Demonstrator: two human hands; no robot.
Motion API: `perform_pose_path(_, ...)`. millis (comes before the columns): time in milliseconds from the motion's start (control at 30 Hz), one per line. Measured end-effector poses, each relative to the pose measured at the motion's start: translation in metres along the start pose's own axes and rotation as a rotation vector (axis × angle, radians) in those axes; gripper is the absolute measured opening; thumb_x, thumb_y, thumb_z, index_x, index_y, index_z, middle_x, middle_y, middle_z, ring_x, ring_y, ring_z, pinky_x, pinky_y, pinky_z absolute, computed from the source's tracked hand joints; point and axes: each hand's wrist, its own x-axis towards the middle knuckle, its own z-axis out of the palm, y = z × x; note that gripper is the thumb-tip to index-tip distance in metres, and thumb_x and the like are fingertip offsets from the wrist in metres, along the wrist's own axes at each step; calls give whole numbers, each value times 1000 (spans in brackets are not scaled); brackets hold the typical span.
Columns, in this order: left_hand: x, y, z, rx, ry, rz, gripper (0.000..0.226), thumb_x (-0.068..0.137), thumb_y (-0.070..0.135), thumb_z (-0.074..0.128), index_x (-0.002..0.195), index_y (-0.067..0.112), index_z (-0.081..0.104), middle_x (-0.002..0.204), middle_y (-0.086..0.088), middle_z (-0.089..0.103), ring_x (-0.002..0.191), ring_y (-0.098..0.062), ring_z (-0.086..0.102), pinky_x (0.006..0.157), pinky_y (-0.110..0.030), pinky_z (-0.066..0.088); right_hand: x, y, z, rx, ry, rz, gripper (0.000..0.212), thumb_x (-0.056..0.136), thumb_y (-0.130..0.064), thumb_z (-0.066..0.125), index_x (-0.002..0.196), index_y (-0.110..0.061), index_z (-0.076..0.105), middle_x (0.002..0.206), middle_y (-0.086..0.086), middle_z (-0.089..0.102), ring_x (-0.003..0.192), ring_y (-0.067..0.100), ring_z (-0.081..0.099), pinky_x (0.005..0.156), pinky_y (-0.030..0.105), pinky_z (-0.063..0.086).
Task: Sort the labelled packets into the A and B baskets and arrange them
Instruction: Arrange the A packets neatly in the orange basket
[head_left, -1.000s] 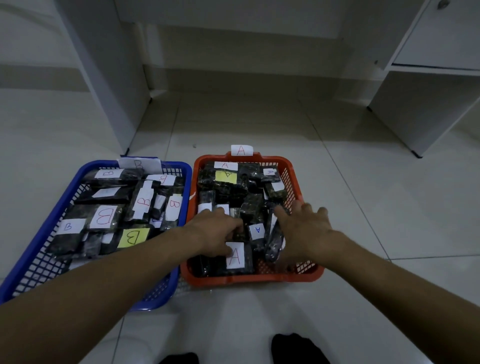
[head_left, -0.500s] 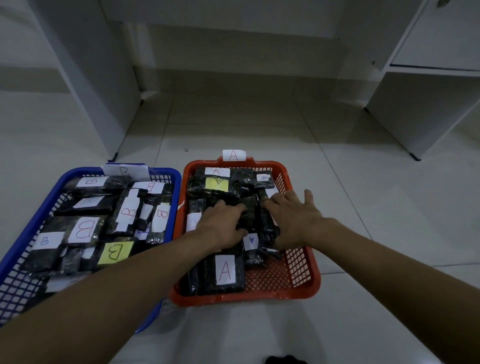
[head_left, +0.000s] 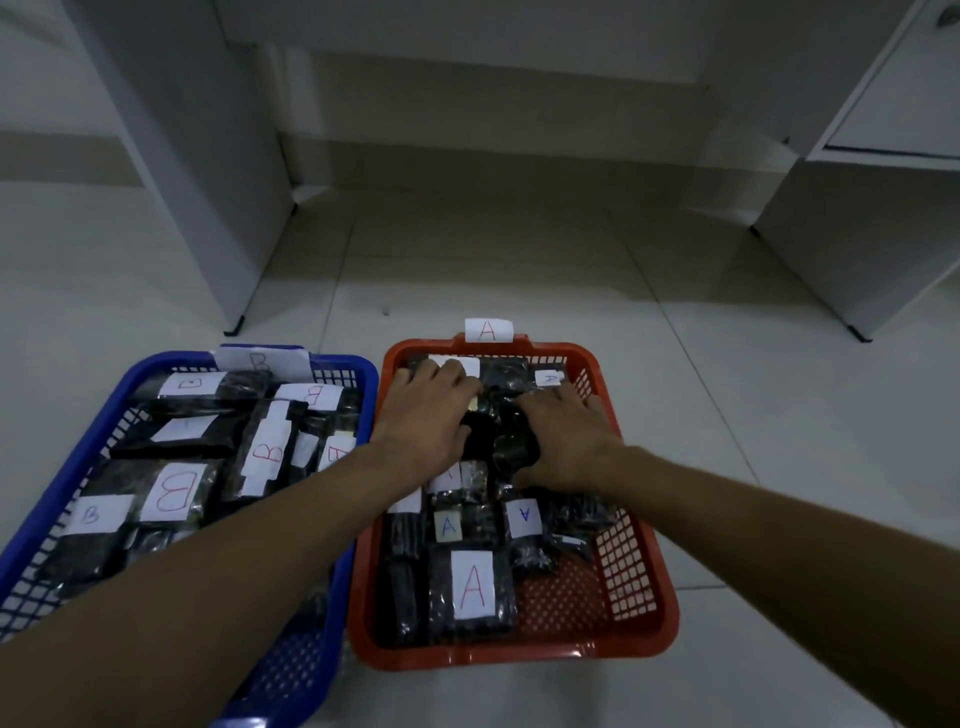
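An orange basket (head_left: 655, 587) with an "A" tag (head_left: 488, 330) on its far rim holds several dark packets with A labels, among them a big one (head_left: 472, 587) near the front. To its left, a blue basket (head_left: 156, 362) tagged "B" (head_left: 260, 361) holds several dark packets with B labels (head_left: 174, 491). Both my hands lie on the packets in the far half of the orange basket. My left hand (head_left: 431, 410) rests at the far left, fingers over a white label. My right hand (head_left: 566, 436) lies spread on the dark packets beside it.
Both baskets stand side by side on a pale tiled floor (head_left: 779, 415). A white cabinet leg (head_left: 208, 208) rises behind the blue basket. A white cabinet with a drawer (head_left: 872, 218) stands at the right. The near right corner of the orange basket shows bare mesh.
Both hands have moved from the near middle of the orange basket to its far half, sliding over the packets. The view has shifted so the baskets sit lower in frame.
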Motion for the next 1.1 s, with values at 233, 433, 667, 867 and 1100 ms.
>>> perform_pose_path(233,10,-13,1,-85,-15,35,46,88,27,61,132,29,47,133,4,46,123,-19,38,99,-34,36,10,18,7,211,81,18,94,62,-69,61,145,-41,26,132,3,43,129,24,35,111,49,27)
perform_pose_path(433,12,-20,0,-157,-39,43,45,87,35,63,130,31,50,128,6,47,121,-17,38,97,-32,37,4,36,3,619,165,-74,76,59,-29,85,117,-28,35,109,-9,46,99,11,51,78,27,47)
perform_pose_path(667,11,-18,-1,-167,-46,23,45,88,30,63,131,32,51,129,9,47,122,-15,37,99,-33,35,0,26,6,619,225,-134,86,72,-20,78,144,-32,33,131,-6,32,114,11,44,84,17,42)
perform_pose_path(867,11,-23,-6,-124,-88,36,47,89,30,62,133,34,47,132,8,46,124,-16,37,103,-37,36,-2,28,17,391,249,3,58,68,-55,79,111,-36,44,121,-9,56,113,15,45,102,39,34)
perform_pose_path(1100,8,-17,-4,-42,-93,42,52,89,26,61,137,30,40,138,3,40,126,-19,34,104,-38,33,7,19,20,209,207,-15,53,72,-57,75,105,-39,37,136,-10,55,129,19,35,104,41,29)
